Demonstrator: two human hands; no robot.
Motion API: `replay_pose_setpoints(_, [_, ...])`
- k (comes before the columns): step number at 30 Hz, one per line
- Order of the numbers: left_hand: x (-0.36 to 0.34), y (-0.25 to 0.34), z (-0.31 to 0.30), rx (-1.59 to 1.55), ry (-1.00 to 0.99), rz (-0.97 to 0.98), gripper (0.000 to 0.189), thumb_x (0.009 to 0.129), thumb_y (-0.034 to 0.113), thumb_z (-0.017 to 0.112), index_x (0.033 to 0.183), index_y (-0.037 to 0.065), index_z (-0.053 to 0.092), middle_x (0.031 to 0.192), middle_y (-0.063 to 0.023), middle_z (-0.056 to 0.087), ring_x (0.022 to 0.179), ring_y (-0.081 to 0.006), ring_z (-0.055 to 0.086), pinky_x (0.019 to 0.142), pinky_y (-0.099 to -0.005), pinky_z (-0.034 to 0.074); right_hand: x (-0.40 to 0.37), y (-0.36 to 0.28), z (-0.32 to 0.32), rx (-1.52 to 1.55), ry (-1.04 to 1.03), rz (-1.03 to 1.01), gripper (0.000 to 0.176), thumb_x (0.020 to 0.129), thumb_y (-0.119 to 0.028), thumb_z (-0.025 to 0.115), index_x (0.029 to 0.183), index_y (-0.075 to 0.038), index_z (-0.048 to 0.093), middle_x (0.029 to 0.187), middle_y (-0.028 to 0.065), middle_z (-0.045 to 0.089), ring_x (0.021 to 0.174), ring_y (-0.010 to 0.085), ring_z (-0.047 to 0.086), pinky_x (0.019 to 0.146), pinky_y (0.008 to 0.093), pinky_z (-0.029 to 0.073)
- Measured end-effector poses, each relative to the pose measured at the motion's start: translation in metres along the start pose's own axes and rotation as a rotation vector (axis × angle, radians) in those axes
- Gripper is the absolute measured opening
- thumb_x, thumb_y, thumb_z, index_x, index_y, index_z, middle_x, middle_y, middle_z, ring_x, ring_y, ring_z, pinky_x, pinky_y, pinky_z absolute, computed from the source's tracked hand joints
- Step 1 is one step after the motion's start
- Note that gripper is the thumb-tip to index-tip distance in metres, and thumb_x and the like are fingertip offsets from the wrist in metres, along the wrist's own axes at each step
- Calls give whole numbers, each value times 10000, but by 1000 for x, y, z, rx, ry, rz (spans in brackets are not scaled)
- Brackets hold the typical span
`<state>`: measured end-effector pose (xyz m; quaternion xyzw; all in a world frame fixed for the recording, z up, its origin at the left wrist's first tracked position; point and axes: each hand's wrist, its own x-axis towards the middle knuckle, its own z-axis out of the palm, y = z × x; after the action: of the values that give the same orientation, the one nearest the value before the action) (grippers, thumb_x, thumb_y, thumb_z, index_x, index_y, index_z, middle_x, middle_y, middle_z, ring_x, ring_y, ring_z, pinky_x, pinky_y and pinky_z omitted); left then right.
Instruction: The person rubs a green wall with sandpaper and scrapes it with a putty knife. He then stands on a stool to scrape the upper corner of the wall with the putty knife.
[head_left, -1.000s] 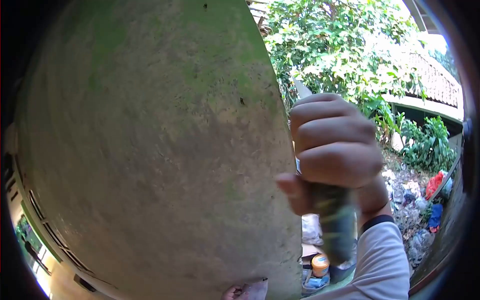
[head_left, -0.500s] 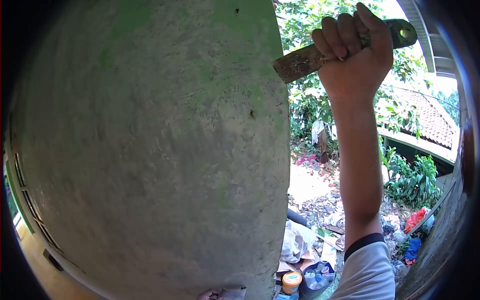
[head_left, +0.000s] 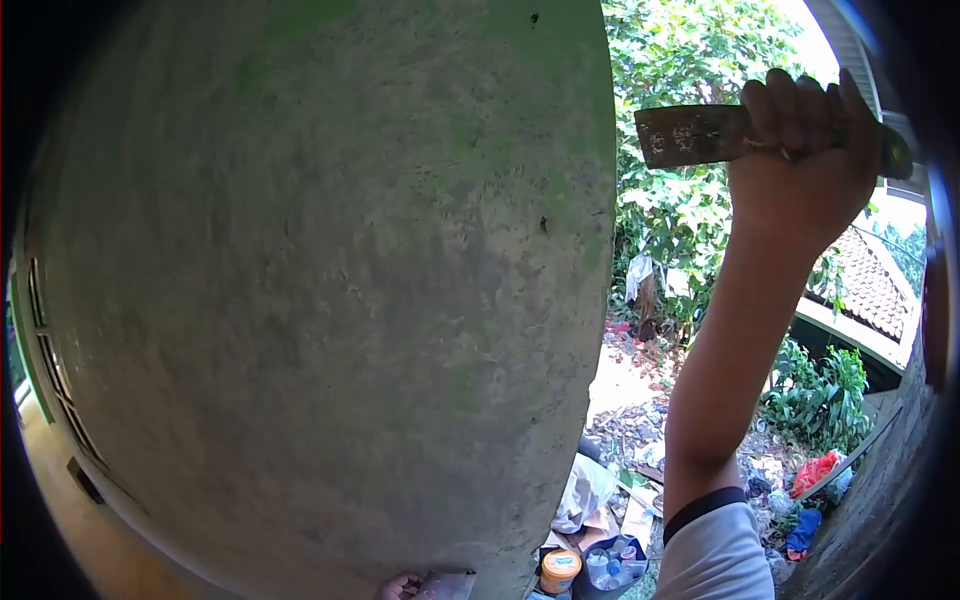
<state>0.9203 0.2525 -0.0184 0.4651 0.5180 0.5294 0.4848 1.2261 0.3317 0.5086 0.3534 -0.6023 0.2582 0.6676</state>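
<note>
High on the right, my right hand [head_left: 805, 135] is closed round the handle of a putty knife [head_left: 690, 136]. Its worn, stained blade points left toward the wall's edge, and a gap shows between the two. The painted wall [head_left: 330, 310] fills the left and middle, with green paint patches over grey, scuffed plaster. At the bottom, my left hand [head_left: 400, 586] shows only in part, its fingers closed on a flat scraper blade [head_left: 447, 585] close to the wall. The rest of that tool is out of view.
Beyond the wall's edge stand an orange-and-white tub [head_left: 560, 570] and a dark bin [head_left: 612, 566] holding plastic cups. Scattered litter, a red bag [head_left: 815, 472] and green shrubs [head_left: 825, 390] lie outside. Another wall [head_left: 875, 500] rises at the far right.
My right hand and its putty knife have moved right and down, and the blade has come away from the wall's edge and levelled. The view has shifted slightly.
</note>
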Motion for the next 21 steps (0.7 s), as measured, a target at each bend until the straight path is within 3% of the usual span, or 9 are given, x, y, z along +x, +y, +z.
replay_pose_setpoints(2, [-7,4,-1,-23,-8,-57,206,803,96,615,995,54,555,824,-7,557,728,-104,512,635,-263,441,-4,32,11,-192,394,21,350,801,-108,549,578,-132,280,521,-17,219,478,105,268,452,252,236])
replay_pose_setpoints(4, [-6,3,-3,21,-10,-4,216,800,94,613,1003,58,551,841,-6,557,738,-98,515,649,-261,448,-3,33,13,-181,380,45,341,793,-91,553,588,-129,284,527,-13,222,480,105,264,454,249,229])
replay_pose_setpoints(6, [-8,2,-3,-17,-19,19,216,798,90,612,1002,56,552,844,-6,559,744,-97,518,654,-259,450,1,17,7,-203,231,-4,326,799,-78,533,591,-124,285,524,-17,228,478,103,262,449,250,226])
replay_pose_setpoints(7, [-8,6,-2,-44,-38,47,215,797,87,611,1001,55,552,847,-5,560,750,-96,521,660,-257,452,6,2,-6,-78,29,7,315,806,-64,505,589,-125,285,520,-19,239,477,100,261,444,250,227])
replay_pose_setpoints(10, [-7,9,2,-94,-39,32,203,791,73,605,985,44,551,844,-8,561,739,-97,525,651,-259,455,10,-15,-14,-37,-51,13,326,815,-79,508,589,-124,278,520,-14,256,472,107,260,447,249,232])
replay_pose_setpoints(12, [-4,5,2,-67,-64,1,188,802,73,597,980,36,547,837,-14,562,728,-105,530,648,-265,457,2,34,6,-177,361,-23,334,822,-107,523,597,-118,277,528,-10,249,471,117,257,449,255,232])
replay_pose_setpoints(16, [-7,26,1,-7,-94,-106,262,766,49,680,994,14,555,828,-23,601,696,-69,556,623,-236,463,-3,16,9,-218,132,58,307,830,-118,516,618,-113,294,534,-8,236,476,118,261,445,264,236])
replay_pose_setpoints(18, [-6,20,2,-51,-90,-109,254,766,52,680,985,15,556,816,-21,603,696,-69,556,617,-235,461,3,-4,6,-80,-24,-65,277,827,-90,498,629,-116,307,534,-15,241,472,108,249,440,265,230])
replay_pose_setpoints(21, [-5,18,5,-71,-112,-101,238,771,57,678,971,16,557,812,-21,608,695,-69,556,607,-233,459,0,26,6,-161,138,16,284,833,-82,502,630,-121,307,524,-16,229,470,107,253,447,262,232])
